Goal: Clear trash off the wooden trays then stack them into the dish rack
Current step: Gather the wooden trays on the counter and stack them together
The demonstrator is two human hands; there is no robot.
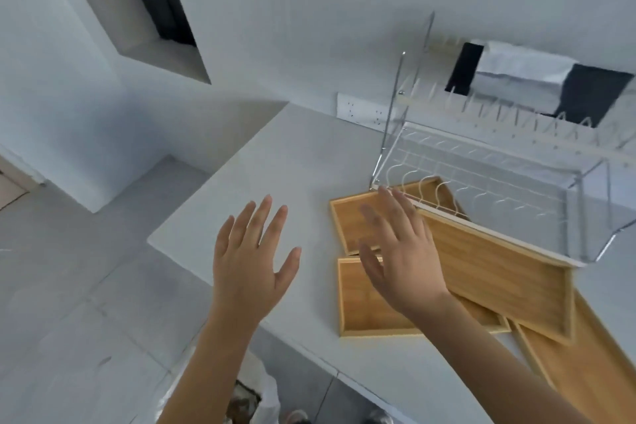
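Both hands are empty, fingers spread: the left hand (249, 262) at frame centre over the bare counter (275, 155), the right hand (401, 251) above the wooden trays (499, 262) overlapped at lower right. No trash is visible on them. The dish rack (481, 175) stands on one tray; pulling that tray could likely tip it.

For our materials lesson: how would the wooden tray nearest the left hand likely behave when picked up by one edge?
The tray looks like rigid wood, so it probably stays flat rather than flexing. Its thin walls and shallow depth suggest it is fairly light. Another tray overlaps it, so lifting it may shift that one. Both the left hand and the right hand are open.
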